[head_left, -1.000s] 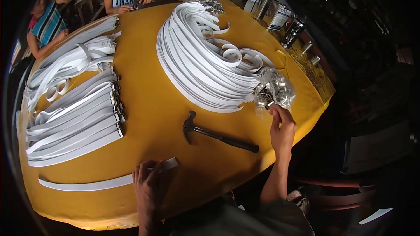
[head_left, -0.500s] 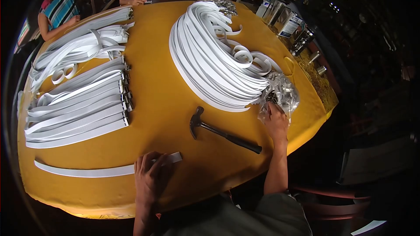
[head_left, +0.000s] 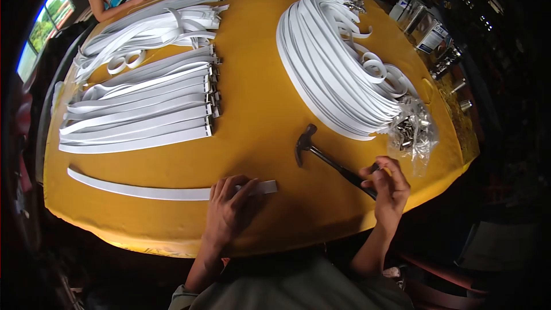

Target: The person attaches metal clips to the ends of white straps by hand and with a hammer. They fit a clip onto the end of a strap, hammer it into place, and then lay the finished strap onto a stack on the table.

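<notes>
Head: left hand (head_left: 227,205) on strap (head_left: 152,191), table edge (head_left: 172,247) near, gap to hammer (head_left: 337,167).

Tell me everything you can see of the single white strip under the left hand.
The white strip is long, narrow and flat, and looks like pliable webbing. It lies on the yellow cloth, below the left-hand piles, bowing gently toward the wearer. The left hand touches it near its right end, hiding a section; a short, squared-off end shows past the fingers.
</notes>
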`<action>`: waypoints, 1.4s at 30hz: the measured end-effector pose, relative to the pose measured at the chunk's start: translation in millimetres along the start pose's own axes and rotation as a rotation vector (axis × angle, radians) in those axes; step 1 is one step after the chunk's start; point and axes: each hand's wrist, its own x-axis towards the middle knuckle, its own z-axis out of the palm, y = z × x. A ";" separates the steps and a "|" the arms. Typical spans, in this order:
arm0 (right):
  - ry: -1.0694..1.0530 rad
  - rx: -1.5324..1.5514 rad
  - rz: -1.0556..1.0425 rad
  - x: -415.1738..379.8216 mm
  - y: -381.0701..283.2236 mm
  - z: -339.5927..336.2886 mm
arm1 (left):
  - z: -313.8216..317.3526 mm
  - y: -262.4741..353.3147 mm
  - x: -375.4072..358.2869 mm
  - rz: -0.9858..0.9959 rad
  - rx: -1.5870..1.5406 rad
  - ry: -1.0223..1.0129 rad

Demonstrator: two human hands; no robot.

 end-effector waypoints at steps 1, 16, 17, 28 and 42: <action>-0.091 0.147 0.078 -8.2 1.8 16.9 | 0.3 0.0 0.1 0.007 -0.013 -0.008; -0.448 -0.317 -0.315 -43.2 18.1 109.5 | -3.7 41.1 -5.8 -0.125 -0.626 0.028; -0.417 -0.341 -0.345 -46.0 15.6 115.6 | -1.0 40.9 -6.7 -0.123 -0.614 0.041; -0.465 -0.305 -0.279 -47.1 18.3 117.5 | 10.8 17.9 -14.1 -0.268 -0.706 0.001; -0.422 -0.096 0.081 -47.8 18.6 125.2 | 10.1 17.5 -13.8 -0.276 -0.743 0.068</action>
